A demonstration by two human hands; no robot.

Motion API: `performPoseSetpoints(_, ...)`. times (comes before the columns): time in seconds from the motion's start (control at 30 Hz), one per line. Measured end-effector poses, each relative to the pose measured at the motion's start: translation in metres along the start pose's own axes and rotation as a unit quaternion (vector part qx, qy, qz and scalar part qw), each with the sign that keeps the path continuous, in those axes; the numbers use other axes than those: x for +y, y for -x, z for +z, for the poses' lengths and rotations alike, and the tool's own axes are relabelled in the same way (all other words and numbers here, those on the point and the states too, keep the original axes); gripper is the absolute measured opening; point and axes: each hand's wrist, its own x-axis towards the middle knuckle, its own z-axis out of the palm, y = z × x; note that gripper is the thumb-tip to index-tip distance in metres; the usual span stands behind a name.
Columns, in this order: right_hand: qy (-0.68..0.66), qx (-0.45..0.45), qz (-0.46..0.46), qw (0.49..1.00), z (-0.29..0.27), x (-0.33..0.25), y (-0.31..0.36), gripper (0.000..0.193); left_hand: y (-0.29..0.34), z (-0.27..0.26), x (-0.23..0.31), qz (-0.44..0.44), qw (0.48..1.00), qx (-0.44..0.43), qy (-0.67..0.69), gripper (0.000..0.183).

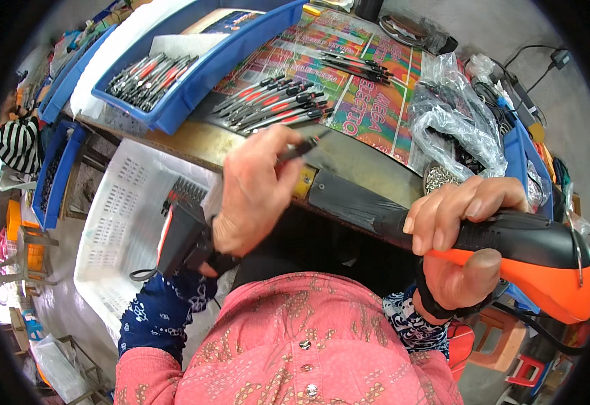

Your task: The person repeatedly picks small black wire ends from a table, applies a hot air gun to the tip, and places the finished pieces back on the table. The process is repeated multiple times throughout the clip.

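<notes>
My left hand (261, 182) is closed around a short black pen-like piece (298, 150), its tip pointing toward the table; motion blurs it slightly. At the table's front edge, my right hand (463, 229) wraps over a black and orange tool-like body (544, 263), fingers on top and thumb below. A black, tape-wrapped arm (355, 199) joins this body to the table edge. Just beyond my left hand lies a row of grey, black and red pens (274, 104). Another bunch of dark pens (355, 66) lies farther back.
A blue tray (207, 94) with many pens stands at the back left. Clear plastic bags (457, 115) and a bowl of small metal parts (440, 177) sit at the right. A white basket (109, 223) is below the table's left side. Colourful printed sheeting (376, 125) covers the tabletop.
</notes>
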Motion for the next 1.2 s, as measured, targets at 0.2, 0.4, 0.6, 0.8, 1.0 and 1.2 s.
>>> performPoseSetpoints(0.2,-0.018,0.027,-0.003,0.999,-0.009,0.001,0.003,0.046,-0.053,-0.001,-0.038,0.054,0.980,0.045,-0.184,0.019)
performPoseSetpoints(0.4,0.020,0.050,0.003,0.999,-0.012,0.000,0.003,0.044,-0.079,0.006,-0.069,0.084,0.974,0.050,-0.205,0.015)
performPoseSetpoints(0.6,0.041,0.064,0.002,0.997,-0.019,0.002,0.000,0.044,-0.099,0.011,-0.069,0.030,0.971,-0.048,-0.233,0.020)
performPoseSetpoints(0.8,0.010,-0.001,-0.004,1.000,-0.036,0.010,-0.003,0.041,-0.134,0.053,-0.042,0.155,0.971,-0.017,-0.183,0.020)
performPoseSetpoints(1.0,-0.022,-0.015,-0.007,1.000,-0.055,0.015,-0.001,0.042,-0.160,0.104,-0.032,0.179,0.971,-0.048,-0.152,0.022)
performPoseSetpoints(1.2,-0.041,-0.019,-0.014,0.999,-0.069,0.018,-0.001,0.042,-0.171,0.129,-0.041,0.207,0.961,-0.065,-0.173,0.021)
